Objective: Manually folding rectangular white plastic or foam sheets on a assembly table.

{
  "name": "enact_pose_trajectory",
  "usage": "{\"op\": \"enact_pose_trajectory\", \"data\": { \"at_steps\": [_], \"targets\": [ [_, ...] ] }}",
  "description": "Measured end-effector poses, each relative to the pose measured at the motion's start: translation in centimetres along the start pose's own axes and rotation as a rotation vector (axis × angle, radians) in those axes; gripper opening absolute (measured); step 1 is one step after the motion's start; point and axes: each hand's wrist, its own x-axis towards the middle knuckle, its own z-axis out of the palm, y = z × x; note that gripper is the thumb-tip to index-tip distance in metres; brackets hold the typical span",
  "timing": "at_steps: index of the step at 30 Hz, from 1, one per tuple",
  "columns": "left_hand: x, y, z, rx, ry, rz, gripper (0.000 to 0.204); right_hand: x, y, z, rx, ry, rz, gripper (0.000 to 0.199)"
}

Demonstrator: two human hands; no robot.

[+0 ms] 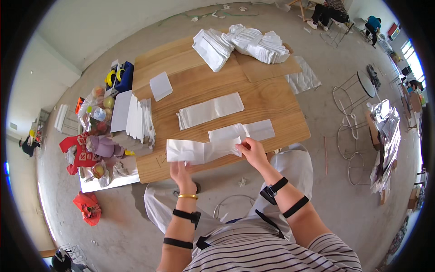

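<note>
A long, flat, folded white bag stretches between my hands above the table's near edge. My right hand pinches its crumpled right end between thumb and fingers. At its lower left edge is my left hand, slightly blurred, the thumb in front and the other fingers partly hidden behind the bag; it appears to grip it. Just beyond lies another flat white bag, partly covered by the held one. A low stack of similar white bags rests farther in on the wooden table.
Bundled white bags occupy the far right. At left are folded white sheets, a small stack of white cards, a blue tape dispenser and bagged fruit. Wire stools stand on the right floor; other people sit far off.
</note>
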Motion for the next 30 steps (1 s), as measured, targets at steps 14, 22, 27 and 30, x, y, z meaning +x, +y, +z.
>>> {"op": "enact_pose_trajectory", "data": {
  "at_steps": [14, 22, 27, 30],
  "targets": [
    [-2.6, 1.1, -1.0, 1.553, -0.789, 0.782, 0.077, -0.7, -0.5, 1.6, -0.209, 0.174, -0.222, 0.038],
    [0.1, 0.9, 1.0, 1.587, -0.799, 0.836, 0.072, 2.3, -0.3, 1.3, -0.273, 0.257, -0.212, 0.031],
    [0.1, 1.2, 1.5, 1.589, -0.804, 0.840, 0.071, 2.7, 0.5, 1.0, -0.309, 0.264, -0.244, 0.029],
    [-0.1, 1.3, 1.2, 1.610, -0.817, 0.821, 0.071, 2.7, 0.6, 1.0, -0.314, 0.261, -0.241, 0.028]
  ]
}}
